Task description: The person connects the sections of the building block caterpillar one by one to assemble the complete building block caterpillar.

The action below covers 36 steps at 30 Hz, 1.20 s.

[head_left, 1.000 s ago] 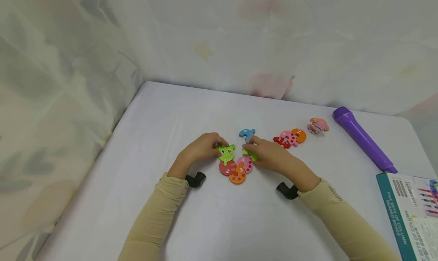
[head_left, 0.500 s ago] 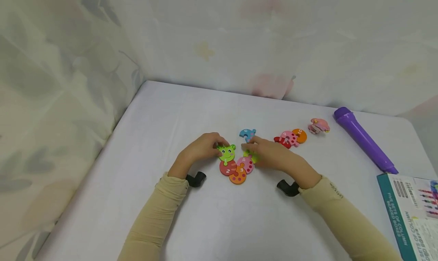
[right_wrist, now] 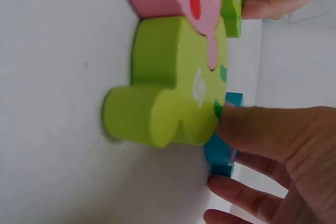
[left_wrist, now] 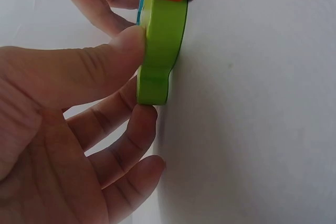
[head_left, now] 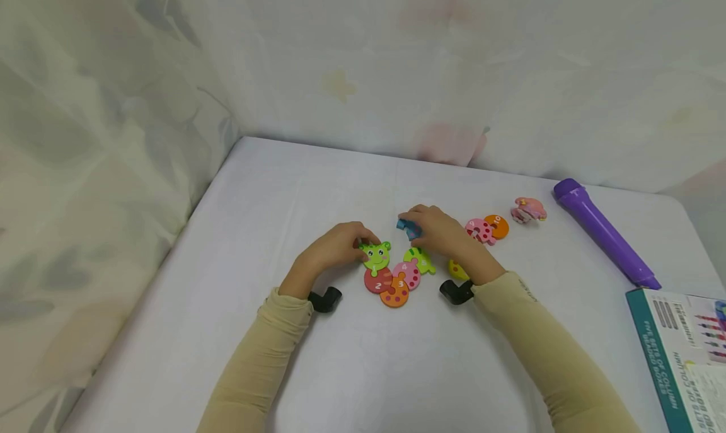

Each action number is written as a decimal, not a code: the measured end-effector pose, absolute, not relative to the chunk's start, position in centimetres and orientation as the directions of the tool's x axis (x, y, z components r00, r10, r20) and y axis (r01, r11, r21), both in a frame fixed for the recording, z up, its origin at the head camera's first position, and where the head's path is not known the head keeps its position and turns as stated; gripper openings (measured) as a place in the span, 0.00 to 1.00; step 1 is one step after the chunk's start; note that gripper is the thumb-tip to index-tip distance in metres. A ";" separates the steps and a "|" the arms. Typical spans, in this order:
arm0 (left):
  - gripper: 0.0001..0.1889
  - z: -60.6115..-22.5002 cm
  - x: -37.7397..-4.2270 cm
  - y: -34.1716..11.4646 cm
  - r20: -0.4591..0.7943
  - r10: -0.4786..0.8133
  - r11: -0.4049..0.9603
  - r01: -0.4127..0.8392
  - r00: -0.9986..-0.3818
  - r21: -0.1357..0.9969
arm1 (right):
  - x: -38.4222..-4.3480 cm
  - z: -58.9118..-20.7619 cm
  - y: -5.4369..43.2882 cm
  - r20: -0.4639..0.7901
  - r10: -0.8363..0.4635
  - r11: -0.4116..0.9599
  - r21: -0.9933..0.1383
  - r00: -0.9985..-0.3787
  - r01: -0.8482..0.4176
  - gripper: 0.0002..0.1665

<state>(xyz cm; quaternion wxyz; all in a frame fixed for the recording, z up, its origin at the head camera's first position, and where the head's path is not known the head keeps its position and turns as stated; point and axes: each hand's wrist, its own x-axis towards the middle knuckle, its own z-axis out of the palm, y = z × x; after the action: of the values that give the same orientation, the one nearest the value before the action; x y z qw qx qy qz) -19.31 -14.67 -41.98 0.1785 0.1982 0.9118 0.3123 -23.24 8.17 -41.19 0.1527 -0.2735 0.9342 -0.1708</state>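
Note:
My left hand [head_left: 338, 244] pinches the edge of a green caterpillar-head puzzle piece [head_left: 376, 255], its thumb on top in the left wrist view. Joined to the head in a curve are a red piece marked 2 [head_left: 377, 282], an orange 3 [head_left: 394, 293], a pink 4 [head_left: 406, 274] and a green piece [head_left: 418, 258], whose knob juts out in the right wrist view. Just beyond that green piece, my right hand [head_left: 442, 232] holds a blue puzzle piece [head_left: 409, 229] between thumb and fingers. In the right wrist view the blue piece [right_wrist: 220, 150] is partly behind the thumb.
A yellow piece [head_left: 457, 270] peeks out beside my right wrist. Behind that forearm lie a pink piece [head_left: 481, 230] and an orange 10 [head_left: 497, 226]. Farther right are a small pink object [head_left: 529, 210], a purple microphone-shaped tube [head_left: 605, 232] and a printed box [head_left: 680, 357].
My right hand has left the green piece, now linked to the pink 4, and moved up and away to take hold of the blue piece. The left hand stays on the head piece.

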 end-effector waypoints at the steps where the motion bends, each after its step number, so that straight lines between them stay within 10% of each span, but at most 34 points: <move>1: 0.17 -42.0 -19.3 -14.7 -0.200 0.472 0.727 0.250 -0.859 0.640 | -23.3 -41.3 8.1 -0.191 -0.565 0.791 -0.401 -0.802 -0.462 0.32; 13: 0.17 -41.5 -19.2 -14.8 -0.223 0.447 0.744 0.222 -0.866 0.630 | -19.4 -39.3 10.3 -0.044 -0.351 0.819 -0.498 -0.935 -0.284 0.33; 36: 0.17 -41.7 -19.3 -14.6 -0.228 0.465 0.730 0.225 -0.856 0.645 | -12.8 -41.9 10.7 0.063 -0.238 0.937 -0.246 -0.969 -0.246 0.34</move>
<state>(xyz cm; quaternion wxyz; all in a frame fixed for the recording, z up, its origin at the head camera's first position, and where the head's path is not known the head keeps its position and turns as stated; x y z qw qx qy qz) -19.25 -14.58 -41.74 0.1906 0.1894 0.9104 0.3146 -12.84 10.67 -41.92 -0.0163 -0.1229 0.9841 -0.1273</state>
